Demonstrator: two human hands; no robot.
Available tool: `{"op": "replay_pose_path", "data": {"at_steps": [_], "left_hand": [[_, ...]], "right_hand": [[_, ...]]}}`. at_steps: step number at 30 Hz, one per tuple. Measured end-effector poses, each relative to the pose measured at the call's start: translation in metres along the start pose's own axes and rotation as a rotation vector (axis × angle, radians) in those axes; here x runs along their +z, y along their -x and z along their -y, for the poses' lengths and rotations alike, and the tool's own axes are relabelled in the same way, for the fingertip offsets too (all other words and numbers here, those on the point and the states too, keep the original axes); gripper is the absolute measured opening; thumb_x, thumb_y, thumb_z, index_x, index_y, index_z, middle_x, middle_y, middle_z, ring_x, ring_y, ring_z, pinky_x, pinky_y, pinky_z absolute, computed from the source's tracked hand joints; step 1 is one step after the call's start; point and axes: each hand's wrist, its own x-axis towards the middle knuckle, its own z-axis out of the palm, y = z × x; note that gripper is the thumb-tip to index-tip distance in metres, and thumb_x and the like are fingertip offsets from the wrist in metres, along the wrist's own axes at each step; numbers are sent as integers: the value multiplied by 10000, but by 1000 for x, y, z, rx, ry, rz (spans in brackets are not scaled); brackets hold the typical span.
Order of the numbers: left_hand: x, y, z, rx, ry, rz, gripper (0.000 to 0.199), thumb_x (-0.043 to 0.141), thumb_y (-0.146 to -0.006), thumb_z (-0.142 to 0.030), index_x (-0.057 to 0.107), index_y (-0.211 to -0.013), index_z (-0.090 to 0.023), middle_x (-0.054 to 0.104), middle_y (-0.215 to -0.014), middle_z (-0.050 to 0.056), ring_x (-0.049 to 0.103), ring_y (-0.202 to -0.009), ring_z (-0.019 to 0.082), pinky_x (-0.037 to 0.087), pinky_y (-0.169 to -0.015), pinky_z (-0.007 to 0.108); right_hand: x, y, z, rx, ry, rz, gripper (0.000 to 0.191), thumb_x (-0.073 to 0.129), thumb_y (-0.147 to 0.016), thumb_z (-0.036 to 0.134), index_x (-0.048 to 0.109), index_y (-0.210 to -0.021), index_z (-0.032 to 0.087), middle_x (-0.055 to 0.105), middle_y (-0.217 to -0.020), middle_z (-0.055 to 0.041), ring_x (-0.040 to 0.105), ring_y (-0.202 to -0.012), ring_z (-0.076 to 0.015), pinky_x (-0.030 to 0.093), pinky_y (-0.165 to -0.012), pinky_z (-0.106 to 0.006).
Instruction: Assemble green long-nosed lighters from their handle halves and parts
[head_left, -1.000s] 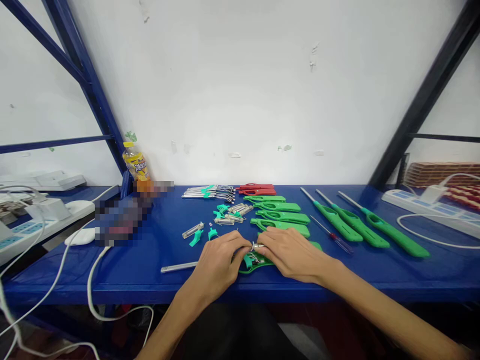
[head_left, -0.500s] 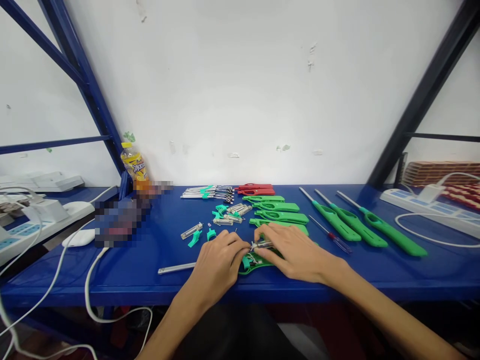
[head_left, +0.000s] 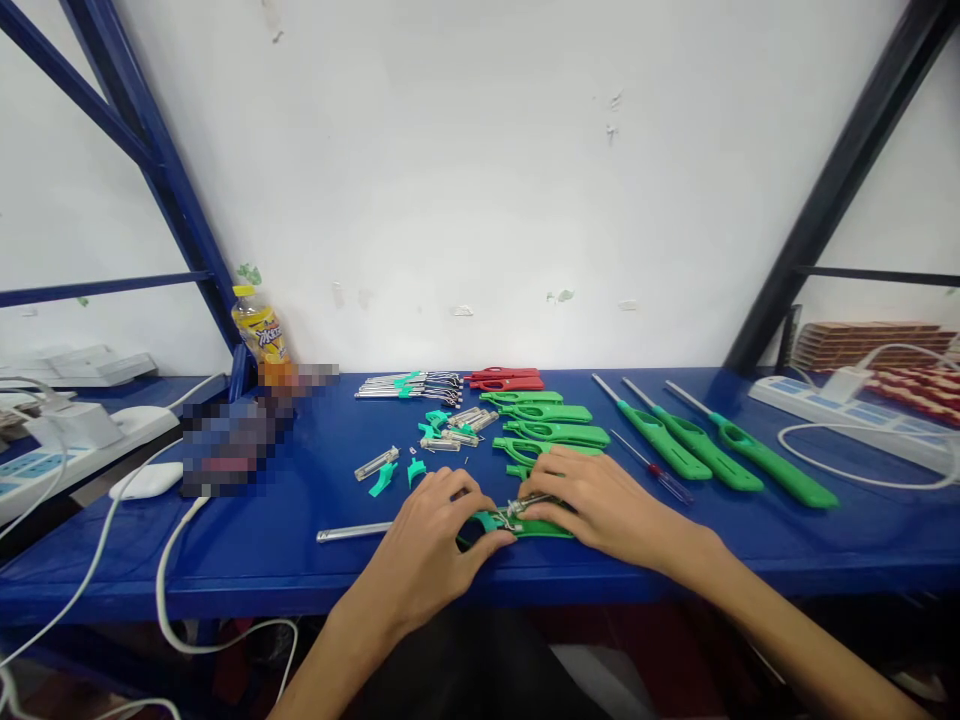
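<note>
A: Surface?
B: Blue workbench [head_left: 247,560], smooth, against a white wall, dark blue steel bracing.

A: Held item?
B: Green plastic lighter shell [head_left: 525,525], open, metal parts inside, at the bench's front edge. Left hand [head_left: 431,540] pinches its left end; right hand [head_left: 600,505] presses fingers on its top.

A: Behind it?
B: Empty green shells [head_left: 559,434], red shells [head_left: 504,379], three finished long-nosed lighters [head_left: 712,455], a metal tube [head_left: 352,533] left.

Both forearms are bare from wrist to elbow, with no sleeve, watch, bracelet or glove showing. The left hand [head_left: 431,545] and the right hand [head_left: 600,505] wear no rings. Dark clothing covers the lap below the arms.
</note>
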Motion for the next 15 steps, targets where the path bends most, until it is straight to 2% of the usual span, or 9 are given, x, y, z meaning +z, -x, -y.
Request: {"op": "replay_pose_path", "data": {"at_steps": [7, 12, 15], "left_hand": [[2, 5, -6, -3, -11, 9, 120, 662, -996, -305, 683, -1037, -194, 634, -1052, 55, 591, -974, 247, 502, -876, 424], [1, 5, -12, 2, -39, 58, 116, 582, -1036, -259, 674, -1060, -192, 614, -1057, 60, 582, -975, 245, 503, -897, 439], [1, 5, -15, 5, -40, 80, 130, 556, -1046, -240, 670, -1098, -204, 612, -1059, 57, 577, -987, 247, 496, -921, 448]], "right_hand": [[-5, 2, 5, 12, -12, 24, 247, 532, -1108, 376, 728, -1119, 228, 686, -1031, -34, 644, -909, -208, 438, -769, -304], [-8, 6, 5, -18, 18, 48, 275, 504, -1118, 360, 738, -1206, 247, 683, -1058, -47, 646, -909, -202, 428, -730, -293], [-9, 7, 7, -19, 31, 53, 294, 481, -1125, 342, 749, -1198, 246, 686, -1052, -58, 642, -890, -201, 422, -699, -281]]}}
